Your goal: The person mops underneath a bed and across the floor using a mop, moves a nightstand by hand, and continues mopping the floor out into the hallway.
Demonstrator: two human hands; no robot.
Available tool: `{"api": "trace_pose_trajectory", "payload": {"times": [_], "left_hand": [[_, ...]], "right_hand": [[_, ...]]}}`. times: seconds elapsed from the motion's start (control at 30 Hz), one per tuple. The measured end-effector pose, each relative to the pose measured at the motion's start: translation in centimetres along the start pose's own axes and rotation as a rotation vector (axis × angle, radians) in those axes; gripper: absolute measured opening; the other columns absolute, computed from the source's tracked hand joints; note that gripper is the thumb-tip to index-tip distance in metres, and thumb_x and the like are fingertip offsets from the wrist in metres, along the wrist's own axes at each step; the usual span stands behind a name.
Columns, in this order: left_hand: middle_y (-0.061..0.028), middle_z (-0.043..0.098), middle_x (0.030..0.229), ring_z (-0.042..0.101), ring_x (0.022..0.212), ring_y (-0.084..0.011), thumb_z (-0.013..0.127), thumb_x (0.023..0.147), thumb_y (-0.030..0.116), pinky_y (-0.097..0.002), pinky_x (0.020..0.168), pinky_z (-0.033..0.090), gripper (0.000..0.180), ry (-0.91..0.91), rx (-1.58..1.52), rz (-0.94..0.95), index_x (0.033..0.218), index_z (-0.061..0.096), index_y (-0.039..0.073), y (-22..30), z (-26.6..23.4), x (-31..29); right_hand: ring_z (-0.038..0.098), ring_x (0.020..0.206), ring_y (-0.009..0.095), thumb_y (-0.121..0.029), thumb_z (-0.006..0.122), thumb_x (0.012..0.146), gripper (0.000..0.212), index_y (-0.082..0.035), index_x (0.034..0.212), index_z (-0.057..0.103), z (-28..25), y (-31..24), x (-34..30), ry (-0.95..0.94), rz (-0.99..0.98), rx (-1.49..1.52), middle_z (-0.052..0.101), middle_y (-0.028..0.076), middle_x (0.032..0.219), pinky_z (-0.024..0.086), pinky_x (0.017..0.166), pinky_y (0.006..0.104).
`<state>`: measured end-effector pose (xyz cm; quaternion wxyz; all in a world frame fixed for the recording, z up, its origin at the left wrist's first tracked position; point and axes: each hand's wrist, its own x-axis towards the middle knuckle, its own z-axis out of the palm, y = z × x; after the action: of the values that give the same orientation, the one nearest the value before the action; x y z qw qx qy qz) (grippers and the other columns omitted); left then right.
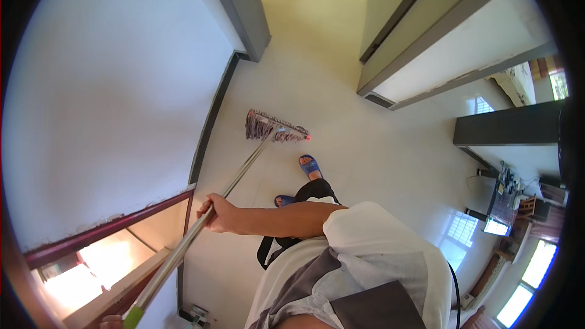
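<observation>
A flat mop with grey-brown fringed strands point(268, 129) lies spread on the floor ahead of me, a red end piece at its right tip. Its long metal pole point(244, 167) slants down toward the lower left and ends in a green grip point(133, 317). My right arm reaches across to the left, and my right hand point(218, 212) is closed around the middle of the pole. At the lower left edge, only part of my left hand point(112, 321) shows, wrapped at the green grip.
My feet in blue slippers point(309, 164) stand just behind the mop head. A white wall point(122, 97) with a dark skirting runs along the left. Grey door frames point(241, 12) flank a passage ahead. A desk with a lit screen point(496, 226) and cables stands at the right.
</observation>
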<state>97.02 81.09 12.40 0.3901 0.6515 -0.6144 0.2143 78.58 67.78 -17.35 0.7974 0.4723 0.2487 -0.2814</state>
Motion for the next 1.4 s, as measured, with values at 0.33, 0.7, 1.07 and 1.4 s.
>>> {"api": "trace_pose_trajectory", "payload": {"times": [0.33,0.7,1.07,1.4], "left_hand": [[-0.0098,0.055,0.073,0.054,0.066,-0.0168,0.047,0.078,0.007,-0.0284,0.062,0.046,0.025,-0.079,-0.232,0.167,0.1,0.052,-0.003,-7.1,15.0,11.6],[-0.0082,0.052,0.063,0.056,0.067,-0.0223,0.041,0.076,0.006,-0.0477,0.088,0.038,0.015,-0.602,-1.47,-0.508,0.082,0.053,0.0,20.6,39.3,-0.7],[-0.0101,0.053,0.066,0.049,0.062,-0.015,0.043,0.064,-0.007,-0.0264,0.062,0.041,0.016,-1.671,-1.467,-0.508,0.072,0.056,-0.004,35.9,35.2,-13.8],[-0.0078,0.043,0.059,0.042,0.059,-0.0169,0.037,0.067,-0.003,-0.0322,0.07,0.037,0.012,-1.052,-1.439,-0.83,0.067,0.049,-0.003,26.1,30.6,-8.7]], "right_hand": [[0.05,0.056,0.02,-0.01,0.045,0.077,0.018,-0.005,0.06,0.039,3.8,-6.6,-8.4,-0.225,-0.137,0.2,0.047,0.008,0.058,0.05,0.07,0.0381],[0.037,0.039,0.01,-0.02,0.039,0.082,0.029,-0.014,0.053,0.036,-5.8,-27.9,-19.7,0.07,-0.79,0.466,0.036,-0.003,0.042,0.038,0.047,0.0281],[0.035,0.036,0.011,-0.008,0.04,0.073,0.024,-0.013,0.049,0.038,-26.8,-45.7,-18.9,0.335,-1.154,-0.066,0.039,-0.001,0.045,0.028,0.034,0.0189],[0.036,0.044,0.018,-0.005,0.04,0.074,0.022,-0.001,0.052,0.045,-11.9,-37.7,-11.4,0.5,-0.63,0.059,0.036,0.007,0.053,0.035,0.043,0.0304]]}}
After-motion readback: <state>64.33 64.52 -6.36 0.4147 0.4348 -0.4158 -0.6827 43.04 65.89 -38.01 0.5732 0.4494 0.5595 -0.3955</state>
